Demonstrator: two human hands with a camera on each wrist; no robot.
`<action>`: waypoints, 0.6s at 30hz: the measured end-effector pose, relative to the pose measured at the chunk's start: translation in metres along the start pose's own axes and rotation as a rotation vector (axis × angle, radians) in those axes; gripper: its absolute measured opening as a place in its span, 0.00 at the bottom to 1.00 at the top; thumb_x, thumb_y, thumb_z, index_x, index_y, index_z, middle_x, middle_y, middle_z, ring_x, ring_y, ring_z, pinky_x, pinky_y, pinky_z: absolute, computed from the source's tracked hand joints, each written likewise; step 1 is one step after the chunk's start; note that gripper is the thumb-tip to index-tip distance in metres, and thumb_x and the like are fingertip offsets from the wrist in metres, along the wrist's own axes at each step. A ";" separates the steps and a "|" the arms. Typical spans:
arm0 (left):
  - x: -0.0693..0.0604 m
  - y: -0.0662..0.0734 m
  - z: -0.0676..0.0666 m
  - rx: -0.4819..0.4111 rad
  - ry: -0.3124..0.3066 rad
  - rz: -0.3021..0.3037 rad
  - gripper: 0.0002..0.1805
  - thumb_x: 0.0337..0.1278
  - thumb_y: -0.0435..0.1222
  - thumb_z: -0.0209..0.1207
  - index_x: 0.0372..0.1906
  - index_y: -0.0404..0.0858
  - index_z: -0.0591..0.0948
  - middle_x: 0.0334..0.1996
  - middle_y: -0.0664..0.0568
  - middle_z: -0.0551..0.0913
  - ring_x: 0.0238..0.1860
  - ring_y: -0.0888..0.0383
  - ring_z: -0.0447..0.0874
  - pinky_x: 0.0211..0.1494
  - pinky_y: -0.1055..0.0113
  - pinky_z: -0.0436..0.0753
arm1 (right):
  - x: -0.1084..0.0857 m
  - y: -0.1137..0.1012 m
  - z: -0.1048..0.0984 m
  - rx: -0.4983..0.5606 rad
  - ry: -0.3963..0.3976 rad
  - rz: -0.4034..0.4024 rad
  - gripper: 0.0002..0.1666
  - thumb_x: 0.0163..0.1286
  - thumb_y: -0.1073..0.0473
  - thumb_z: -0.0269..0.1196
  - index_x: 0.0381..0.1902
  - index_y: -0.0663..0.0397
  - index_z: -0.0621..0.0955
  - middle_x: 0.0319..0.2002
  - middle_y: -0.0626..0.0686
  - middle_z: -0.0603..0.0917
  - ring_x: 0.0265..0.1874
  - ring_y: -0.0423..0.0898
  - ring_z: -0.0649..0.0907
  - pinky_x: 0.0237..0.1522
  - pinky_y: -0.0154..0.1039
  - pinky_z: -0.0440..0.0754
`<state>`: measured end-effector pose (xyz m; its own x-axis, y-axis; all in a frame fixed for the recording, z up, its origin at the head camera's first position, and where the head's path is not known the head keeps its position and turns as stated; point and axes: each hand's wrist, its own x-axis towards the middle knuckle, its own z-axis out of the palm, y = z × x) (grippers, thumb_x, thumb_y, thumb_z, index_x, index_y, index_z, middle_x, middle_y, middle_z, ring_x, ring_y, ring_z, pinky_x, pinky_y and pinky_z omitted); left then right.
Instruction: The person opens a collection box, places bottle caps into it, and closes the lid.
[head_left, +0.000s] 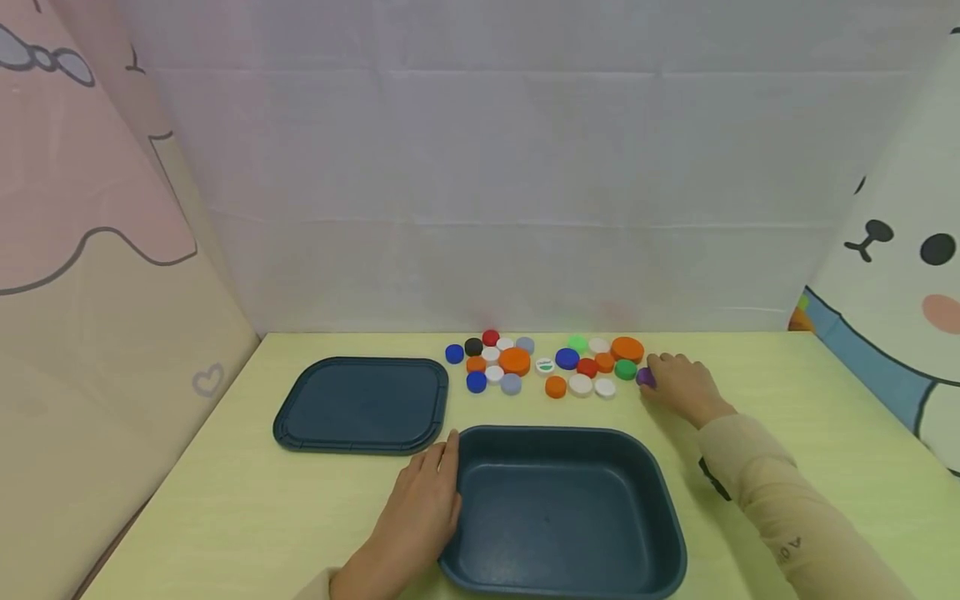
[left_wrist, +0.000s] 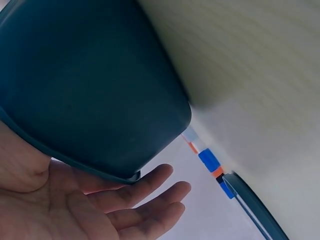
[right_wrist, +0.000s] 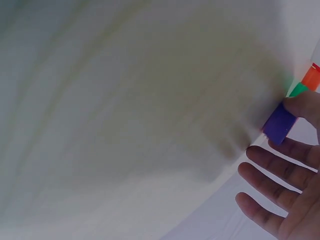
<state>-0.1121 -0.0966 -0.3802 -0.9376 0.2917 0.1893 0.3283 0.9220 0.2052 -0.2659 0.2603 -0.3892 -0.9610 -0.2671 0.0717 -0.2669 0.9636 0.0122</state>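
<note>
My right hand pinches a purple bottle cap between thumb and index finger at the right end of a spread of caps; the other fingers extend below it in the right wrist view. A green cap lies just left of the purple one. My left hand rests at the left rim of a deep, dark teal bin, its fingers fairly straight along the outside near the far corner. In the left wrist view the bin hides the left thumb.
A flat, dark teal lid lies left of the bin. Many round caps, including an orange one, a blue one and a white one, lie behind the bin. A white backdrop rises at the table's far edge.
</note>
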 end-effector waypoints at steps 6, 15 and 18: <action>0.000 0.001 0.001 0.000 -0.002 0.002 0.31 0.52 0.33 0.56 0.63 0.28 0.64 0.53 0.39 0.74 0.54 0.43 0.72 0.52 0.52 0.74 | 0.000 0.004 0.001 -0.005 -0.015 0.006 0.19 0.58 0.55 0.61 0.38 0.66 0.73 0.30 0.60 0.77 0.27 0.54 0.75 0.27 0.49 0.75; 0.000 0.002 0.002 0.012 -0.004 -0.002 0.32 0.52 0.34 0.57 0.63 0.29 0.64 0.53 0.39 0.73 0.54 0.44 0.72 0.53 0.52 0.74 | -0.008 0.005 -0.006 -0.021 -0.010 0.006 0.23 0.58 0.53 0.60 0.41 0.68 0.73 0.31 0.62 0.78 0.27 0.55 0.76 0.29 0.51 0.75; 0.000 0.001 0.001 0.017 -0.004 -0.001 0.32 0.53 0.34 0.57 0.63 0.29 0.64 0.53 0.40 0.73 0.54 0.44 0.72 0.53 0.52 0.74 | -0.012 0.003 -0.012 -0.038 0.021 -0.014 0.22 0.58 0.53 0.61 0.40 0.68 0.74 0.29 0.60 0.78 0.26 0.54 0.75 0.28 0.50 0.75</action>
<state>-0.1115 -0.0954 -0.3814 -0.9385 0.2915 0.1850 0.3251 0.9266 0.1891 -0.2542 0.2666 -0.3780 -0.9555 -0.2803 0.0922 -0.2766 0.9596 0.0514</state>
